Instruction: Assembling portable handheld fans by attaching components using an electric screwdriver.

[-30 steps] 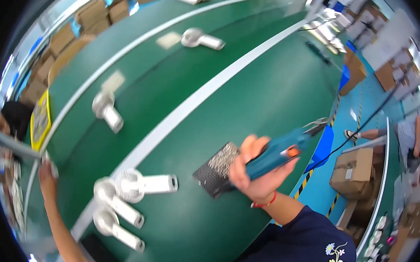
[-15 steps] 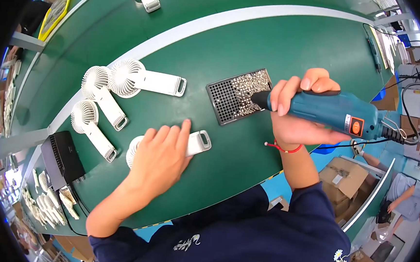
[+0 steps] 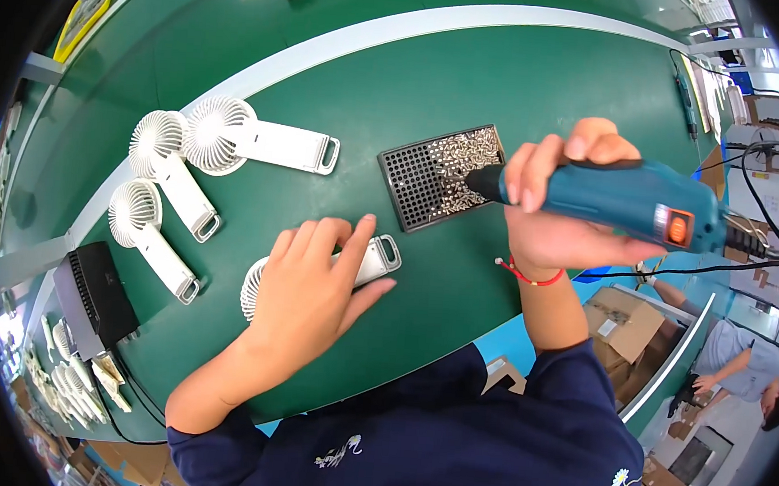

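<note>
My left hand [image 3: 307, 289] lies over a white handheld fan [image 3: 377, 258] on the green table. Its fingers bend over the far side, and the thumb sticks out on the near side. The palm hides much of the fan, leaving part of the round grille and the looped handle end visible. In my right hand [image 3: 550, 209] is a teal electric screwdriver [image 3: 622, 205], fingers wrapped round its body. The screwdriver's black nose points left over a black screw tray [image 3: 411, 186], where loose screws cover the right part and bare holes show on the left. The bit's tip cannot be made out.
Several more white fans [image 3: 274, 144] lie at the left. Beyond them stands a black box-shaped device [image 3: 102, 291] with cables, near a pile of white fan parts [image 3: 72, 383]. A pale rail [image 3: 405, 17] crosses behind. Cardboard boxes [image 3: 623, 327] and a seated person [image 3: 742, 362] are at the right.
My left hand and the fan under it have shifted slightly right, and the thumb has spread away from the fingers. The screwdriver's nose stays over the screw tray. The view has moved a little.
</note>
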`<move>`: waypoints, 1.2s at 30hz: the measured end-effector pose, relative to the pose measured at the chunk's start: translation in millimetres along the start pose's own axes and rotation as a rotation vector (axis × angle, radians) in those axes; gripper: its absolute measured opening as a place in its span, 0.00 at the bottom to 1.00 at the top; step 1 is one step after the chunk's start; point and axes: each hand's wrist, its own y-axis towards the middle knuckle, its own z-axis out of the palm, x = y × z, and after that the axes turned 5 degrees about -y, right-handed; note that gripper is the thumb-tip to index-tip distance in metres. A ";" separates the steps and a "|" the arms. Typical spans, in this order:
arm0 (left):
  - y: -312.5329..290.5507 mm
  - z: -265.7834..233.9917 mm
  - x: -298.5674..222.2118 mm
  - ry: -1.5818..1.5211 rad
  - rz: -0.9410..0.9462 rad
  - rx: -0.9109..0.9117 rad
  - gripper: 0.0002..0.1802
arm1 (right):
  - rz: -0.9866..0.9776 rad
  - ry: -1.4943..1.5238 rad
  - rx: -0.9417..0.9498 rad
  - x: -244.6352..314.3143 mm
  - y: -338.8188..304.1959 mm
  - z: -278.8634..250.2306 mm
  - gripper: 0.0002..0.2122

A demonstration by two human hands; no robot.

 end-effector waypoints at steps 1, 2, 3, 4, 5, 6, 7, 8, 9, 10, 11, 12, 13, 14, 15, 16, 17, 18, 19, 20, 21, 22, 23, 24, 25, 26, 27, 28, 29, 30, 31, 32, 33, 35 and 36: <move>0.9 -0.4 2.0 -0.146 0.013 -0.105 0.29 | 0.042 0.060 -0.006 9.4 1.7 7.0 0.39; 2.0 -0.5 4.2 -0.291 0.026 -0.209 0.26 | 0.084 0.121 -0.013 18.7 4.2 15.2 0.34; 5.7 -0.7 4.9 -0.290 0.018 -0.213 0.26 | 0.090 0.126 -0.009 27.4 6.7 21.3 0.34; 12.6 -0.5 3.3 -0.443 0.010 -0.266 0.24 | 0.140 0.198 -0.005 36.6 9.5 26.4 0.31; 18.1 -1.2 2.0 -0.596 0.006 -0.311 0.23 | 0.185 0.269 -0.008 42.6 11.0 31.4 0.28; 21.2 -1.9 2.4 -0.590 -0.002 -0.311 0.23 | 0.189 0.278 -0.009 43.7 12.7 36.9 0.28; 23.9 -2.0 3.2 -0.650 0.051 -0.335 0.20 | 0.219 0.283 -0.002 44.5 13.7 41.9 0.26; 24.7 -0.4 3.6 -0.714 0.111 -0.361 0.18 | 0.248 0.282 0.008 44.8 13.7 44.0 0.25; 22.3 2.4 4.0 -0.713 0.109 -0.363 0.18 | 0.258 0.296 0.002 41.2 12.2 47.4 0.25; 19.8 6.3 4.7 -0.720 0.109 -0.347 0.14 | 0.259 0.297 0.003 39.5 9.8 46.8 0.25; 18.5 8.1 5.3 -0.727 0.110 -0.333 0.11 | 0.279 0.312 0.027 36.9 7.2 45.0 0.25; 17.5 8.3 4.6 -0.727 0.108 -0.336 0.11 | 0.299 0.327 0.050 34.9 5.2 44.3 0.26; 16.5 8.3 3.4 -0.743 0.064 -0.308 0.10 | 0.289 0.321 0.042 33.3 3.7 45.3 0.26; 14.7 7.7 2.6 -0.760 0.019 -0.278 0.08 | 0.292 0.321 0.042 33.1 2.7 45.9 0.26; 12.9 6.9 3.2 -0.761 0.017 -0.278 0.08 | 0.303 0.318 0.074 33.0 2.0 45.9 0.26; 11.1 6.2 4.4 -0.764 0.007 -0.231 0.08 | 0.313 0.315 0.106 32.8 1.2 46.2 0.26; 10.0 5.9 5.5 -0.768 0.000 -0.183 0.07 | 0.316 0.312 0.104 32.9 1.1 47.7 0.26; 9.6 6.3 6.5 -0.772 0.000 -0.182 0.07 | 0.351 0.331 0.158 32.9 1.4 50.2 0.26; 9.5 6.8 7.6 -0.796 0.026 -0.132 0.07 | 0.386 0.351 0.211 32.8 1.4 52.6 0.26; 9.8 7.1 8.7 -0.816 0.051 -0.084 0.08 | 0.388 0.349 0.210 31.4 1.5 54.5 0.26; 9.8 7.2 9.9 -0.819 0.052 -0.084 0.08 | 0.411 0.368 0.274 29.6 1.4 56.6 0.26; 9.7 7.1 11.2 -0.815 0.032 -0.063 0.07 | 0.434 0.387 0.338 28.3 1.3 58.9 0.26; 9.9 7.0 12.1 -0.812 0.013 -0.042 0.07 | 0.435 0.348 0.335 29.8 0.0 62.9 0.28; 10.9 6.9 12.8 -0.815 0.015 -0.040 0.07 | 0.436 0.345 0.333 28.1 -1.5 65.4 0.28; 12.2 6.8 13.5 -0.727 -0.011 -0.074 0.08 | 0.410 0.276 0.325 25.4 -3.6 68.3 0.29; 12.1 7.2 13.9 -0.639 -0.038 -0.107 0.10 | 0.385 0.208 0.316 22.1 -7.1 71.2 0.30; 11.2 6.8 14.5 -0.641 -0.040 -0.105 0.10 | 0.359 0.140 0.307 18.6 -10.9 74.0 0.31; 10.0 6.0 15.3 -0.619 -0.039 -0.089 0.12 | 0.334 0.073 0.298 15.3 -14.7 76.2 0.33; 9.7 5.2 15.9 -0.597 -0.035 -0.075 0.14 | 0.306 0.005 0.291 12.8 -17.2 77.7 0.34; 9.2 6.4 16.5 -0.597 -0.035 -0.075 0.14 | 0.279 -0.062 0.284 11.4 -19.2 78.1 0.35; 8.3 9.1 17.3 -0.605 -0.043 -0.061 0.14 | 0.279 -0.062 0.284 11.0 -21.4 77.6 0.35; 9.1 10.9 19.5 -0.609 -0.048 -0.049 0.15 | 0.291 -0.044 0.269 9.0 -22.2 76.5 0.37; 9.3 12.3 20.3 -0.606 -0.046 -0.053 0.15 | 0.302 -0.027 0.255 7.1 -23.0 75.5 0.38; 7.2 15.4 18.3 -0.608 -0.042 -0.056 0.15 | 0.306 -0.030 0.234 4.1 -24.5 75.3 0.40; 6.8 15.9 19.0 -0.608 -0.044 -0.056 0.15 | 0.308 -0.029 0.234 1.6 -25.1 75.1 0.40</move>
